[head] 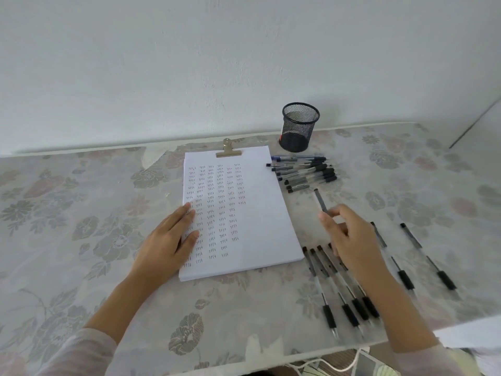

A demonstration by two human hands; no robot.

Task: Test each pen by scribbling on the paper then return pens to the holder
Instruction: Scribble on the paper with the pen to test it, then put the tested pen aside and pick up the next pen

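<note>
Nearest me on the right, a row of pens (329, 313) lies on the table (81, 213), partly under my right wrist. My left hand (165, 240) rests flat, fingers straight, on the left edge of the paper (254, 213). My right hand (349, 237) pinches one pen (320, 200) between thumb and fingertips, just right of the paper, its free end pointing away. Beyond lies a pile of pens (306, 172), and farthest, the mesh holder (299, 127).
</note>
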